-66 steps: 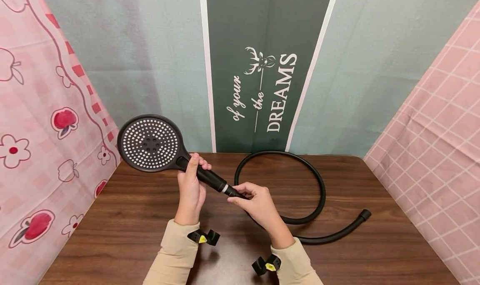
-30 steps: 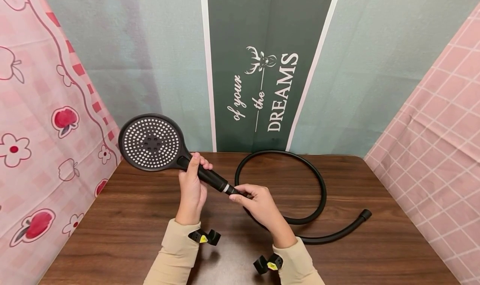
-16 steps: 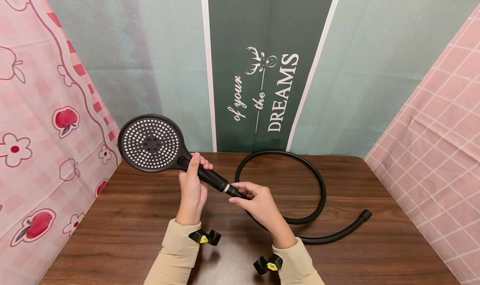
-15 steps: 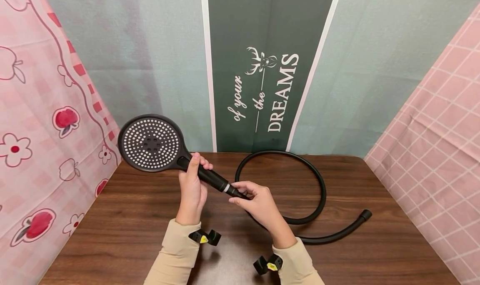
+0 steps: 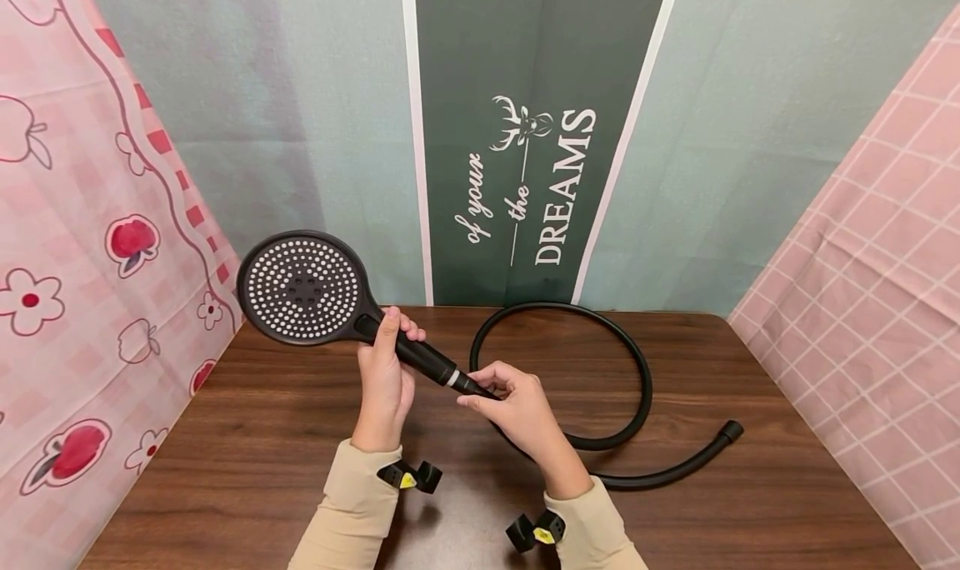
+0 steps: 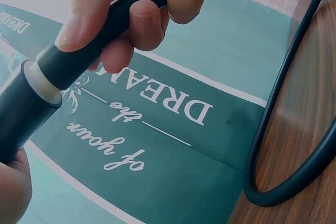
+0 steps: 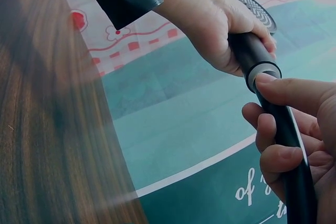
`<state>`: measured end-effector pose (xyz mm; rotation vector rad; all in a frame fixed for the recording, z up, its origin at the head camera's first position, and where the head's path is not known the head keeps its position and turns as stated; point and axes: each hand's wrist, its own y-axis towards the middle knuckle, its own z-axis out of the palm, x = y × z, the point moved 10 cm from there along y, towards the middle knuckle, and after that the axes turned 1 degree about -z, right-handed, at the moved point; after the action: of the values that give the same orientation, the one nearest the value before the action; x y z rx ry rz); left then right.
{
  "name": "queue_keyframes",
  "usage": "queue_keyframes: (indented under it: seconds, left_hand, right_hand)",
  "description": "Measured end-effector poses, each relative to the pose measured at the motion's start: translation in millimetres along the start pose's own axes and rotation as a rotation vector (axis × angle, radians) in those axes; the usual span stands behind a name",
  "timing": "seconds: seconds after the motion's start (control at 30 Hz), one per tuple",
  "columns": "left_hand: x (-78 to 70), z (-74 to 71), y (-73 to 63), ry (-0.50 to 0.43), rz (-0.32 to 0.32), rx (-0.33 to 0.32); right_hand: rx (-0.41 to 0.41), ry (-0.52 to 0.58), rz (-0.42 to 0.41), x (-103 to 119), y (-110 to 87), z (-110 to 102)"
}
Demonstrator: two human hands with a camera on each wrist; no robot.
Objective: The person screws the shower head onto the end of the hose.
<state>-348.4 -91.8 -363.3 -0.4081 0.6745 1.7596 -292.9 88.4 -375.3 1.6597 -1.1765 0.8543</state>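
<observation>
A black handheld shower head [image 5: 303, 288] with pale nozzles is held above the table, its face turned toward the head camera. My left hand [image 5: 386, 378] grips its handle [image 5: 425, 358], thumb along the top. At the handle's lower end a whitish ring [image 6: 41, 81] shows between the handle and the hose's connector [image 6: 63, 61]. My right hand [image 5: 517, 407] holds that connector between thumb and fingers, as the right wrist view also shows. From there the black shower hose [image 5: 647, 378] loops over the table, and its other end fitting [image 5: 731, 430] lies at the right.
The brown wooden table [image 5: 247, 470] backs onto a green curtain [image 5: 480, 53] printed with white lettering. Pink patterned cloths hang at the left [image 5: 67, 245] and right [image 5: 870, 287]. Each wrist carries a small black camera, such as the one on the left [image 5: 411, 475].
My right fingers shift slightly around the connector. The left hand, shower head and looped hose stay nearly where they were.
</observation>
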Motion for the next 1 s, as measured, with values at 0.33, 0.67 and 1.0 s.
queue_keyframes:
  seconds: [0.33, 0.67, 1.0]
  left_hand:
    - [-0.6, -0.8, -0.7, -0.006, -0.005, -0.011]
    - [-0.7, -0.2, -1.6, -0.013, -0.009, -0.008]
    - [-0.5, 0.2, -1.8, -0.009, -0.015, -0.001]
  right_hand:
    - [0.014, 0.013, 0.014, -0.6, -0.8, 0.9]
    - [0.027, 0.018, 0.023, 2.8, -2.6, 1.2]
    - [0.035, 0.007, 0.022, 2.7, -3.8, 1.1]
